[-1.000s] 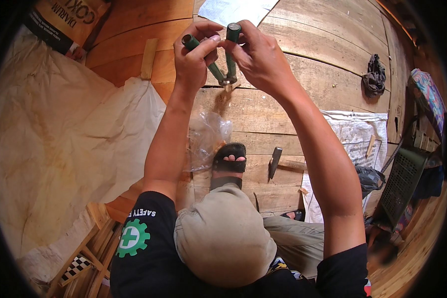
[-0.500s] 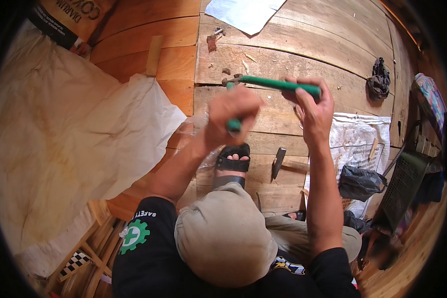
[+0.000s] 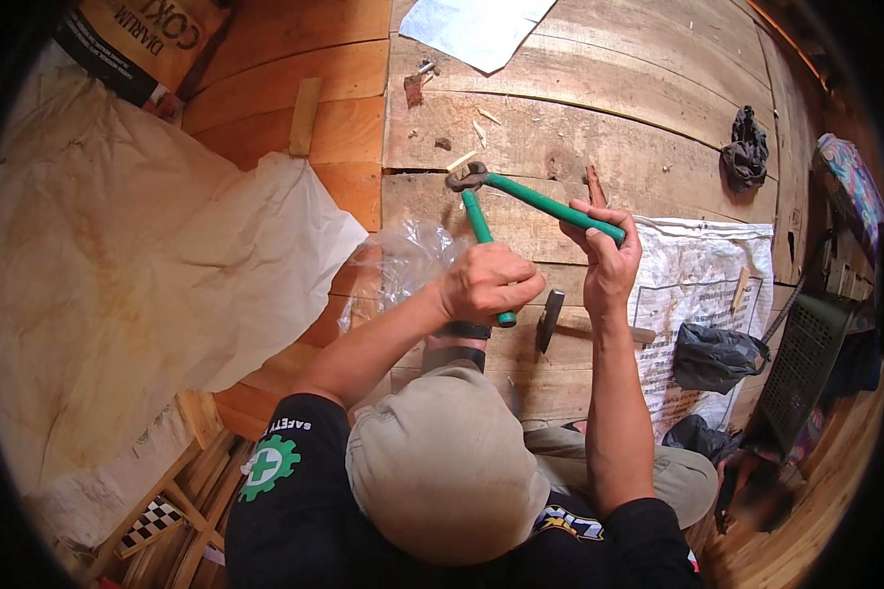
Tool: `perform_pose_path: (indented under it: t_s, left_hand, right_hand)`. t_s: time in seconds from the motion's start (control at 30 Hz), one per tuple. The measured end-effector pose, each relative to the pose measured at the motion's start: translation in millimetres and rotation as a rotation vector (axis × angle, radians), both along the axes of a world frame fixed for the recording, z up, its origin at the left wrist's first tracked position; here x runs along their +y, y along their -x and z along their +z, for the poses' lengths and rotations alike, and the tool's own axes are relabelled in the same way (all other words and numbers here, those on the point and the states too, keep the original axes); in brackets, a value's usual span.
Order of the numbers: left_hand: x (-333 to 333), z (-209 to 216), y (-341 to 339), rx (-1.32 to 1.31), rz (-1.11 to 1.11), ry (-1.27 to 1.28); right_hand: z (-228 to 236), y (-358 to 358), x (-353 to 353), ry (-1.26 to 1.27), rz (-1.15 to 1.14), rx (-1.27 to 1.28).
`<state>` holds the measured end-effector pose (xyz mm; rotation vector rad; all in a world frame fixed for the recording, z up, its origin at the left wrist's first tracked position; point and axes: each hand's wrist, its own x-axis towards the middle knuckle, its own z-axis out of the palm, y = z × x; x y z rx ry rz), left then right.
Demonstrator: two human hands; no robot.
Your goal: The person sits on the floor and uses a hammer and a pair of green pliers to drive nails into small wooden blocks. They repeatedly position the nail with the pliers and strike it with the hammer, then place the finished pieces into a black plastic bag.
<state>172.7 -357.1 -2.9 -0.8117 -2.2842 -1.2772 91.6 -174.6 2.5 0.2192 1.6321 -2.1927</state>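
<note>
Left hand (image 3: 488, 283) and right hand (image 3: 604, 257) each fist a smooth green handle of metal-headed pincers (image 3: 469, 179), spread wide over rough planks (image 3: 599, 108) at frame centre.

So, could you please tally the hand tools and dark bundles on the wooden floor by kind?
Green-handled pincers, one handle in the left hand, the other in the right hand: 1
Hammer: 1
Dark cloth bundle: 1
Black plastic bags: 2
Total: 5
</note>
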Motion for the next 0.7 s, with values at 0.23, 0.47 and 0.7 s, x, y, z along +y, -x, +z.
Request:
perform_pose_path:
  t_s: [0.23,0.47,0.7]
  left_hand:
    - [-1,-5,3,-0.022,0.0,0.015]
    - [0,-8,11,0.04,0.067,0.014]
    - [0,-11,11,0.054,0.081,0.019]
  right_hand:
    - [-5,-11,-7,-0.147,0.097,0.164]
    - [13,-34,-23,-0.195,0.132,0.231]
    - [19,-36,-24,-0.252,0.181,0.28]
